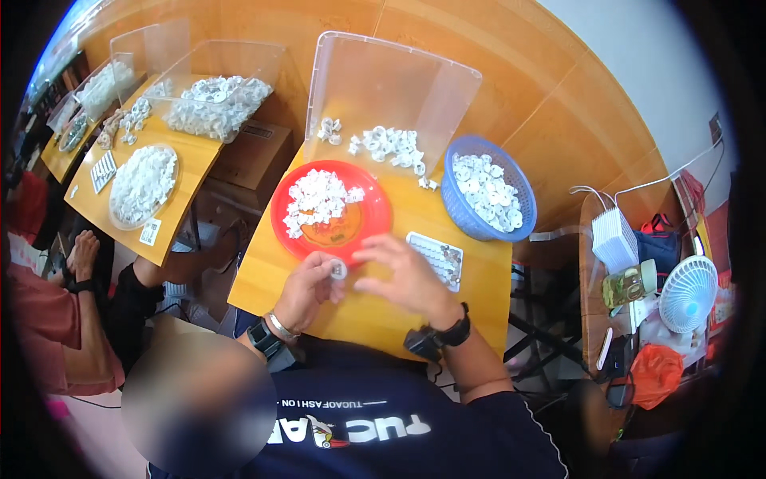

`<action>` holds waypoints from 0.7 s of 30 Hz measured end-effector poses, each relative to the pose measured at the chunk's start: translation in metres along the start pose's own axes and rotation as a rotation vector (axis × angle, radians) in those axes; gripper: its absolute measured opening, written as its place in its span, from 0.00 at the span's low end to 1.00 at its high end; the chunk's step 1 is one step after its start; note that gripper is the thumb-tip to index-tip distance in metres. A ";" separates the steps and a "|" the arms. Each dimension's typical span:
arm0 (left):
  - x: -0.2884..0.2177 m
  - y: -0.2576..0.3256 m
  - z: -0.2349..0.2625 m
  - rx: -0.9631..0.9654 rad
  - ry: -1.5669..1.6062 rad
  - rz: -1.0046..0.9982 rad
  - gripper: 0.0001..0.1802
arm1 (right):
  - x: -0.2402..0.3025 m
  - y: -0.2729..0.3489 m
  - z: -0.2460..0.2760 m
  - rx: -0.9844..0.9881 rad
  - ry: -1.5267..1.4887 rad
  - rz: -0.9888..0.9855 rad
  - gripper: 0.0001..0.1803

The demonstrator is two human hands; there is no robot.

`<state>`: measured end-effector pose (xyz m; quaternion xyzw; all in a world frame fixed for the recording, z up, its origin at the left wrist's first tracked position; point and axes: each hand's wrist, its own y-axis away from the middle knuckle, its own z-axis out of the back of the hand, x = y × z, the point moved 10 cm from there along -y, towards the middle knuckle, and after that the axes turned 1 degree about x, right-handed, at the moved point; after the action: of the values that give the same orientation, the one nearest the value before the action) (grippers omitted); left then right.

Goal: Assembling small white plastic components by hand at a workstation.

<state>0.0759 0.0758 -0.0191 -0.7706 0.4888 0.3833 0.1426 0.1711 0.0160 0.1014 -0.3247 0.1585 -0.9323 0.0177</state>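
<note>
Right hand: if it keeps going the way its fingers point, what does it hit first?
The right hand points left toward the small white part in the left hand; that part likely comes first, though depth is unclear.

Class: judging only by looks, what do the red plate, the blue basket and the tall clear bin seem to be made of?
Red plate: probably plastic, smooth and glossy.
Blue basket: likely moulded plastic, its wall a perforated mesh.
Clear bin: apparently transparent plastic, since the wood shows through its slightly frosted walls.

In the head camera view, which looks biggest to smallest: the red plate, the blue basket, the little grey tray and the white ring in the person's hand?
1. Red plate and blue basket: look alike, too close to rank.
2. Grey tray.
3. White ring, held in the left hand, is smallest.
</note>
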 end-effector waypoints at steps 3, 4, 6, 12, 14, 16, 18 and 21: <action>0.000 0.000 0.016 -0.054 0.030 0.033 0.11 | -0.038 -0.022 0.025 0.056 0.027 -0.181 0.16; 0.000 0.000 0.023 -0.059 0.032 0.026 0.11 | -0.045 -0.030 0.030 0.061 0.027 -0.174 0.16; 0.005 0.000 0.035 -0.047 0.093 0.028 0.12 | -0.080 -0.043 0.039 0.010 0.092 -0.344 0.15; 0.012 0.003 0.053 -0.026 0.176 0.022 0.14 | -0.127 -0.089 -0.001 0.069 0.230 -0.333 0.12; 0.011 0.002 0.050 0.010 0.186 0.014 0.14 | -0.140 -0.102 -0.022 0.097 0.310 -0.311 0.11; 0.010 0.003 0.046 0.044 0.197 0.007 0.14 | -0.143 -0.112 -0.031 0.029 0.401 -0.256 0.09; 0.010 0.004 0.048 0.018 0.168 0.016 0.13 | -0.150 -0.118 -0.040 0.087 0.490 -0.276 0.08; 0.008 0.005 0.046 0.031 0.191 0.007 0.13 | -0.154 -0.120 -0.047 0.121 0.574 -0.283 0.07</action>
<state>0.0525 0.0954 -0.0546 -0.7995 0.5088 0.3012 0.1058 0.2721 0.1642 0.0110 -0.0658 0.0547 -0.9867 -0.1382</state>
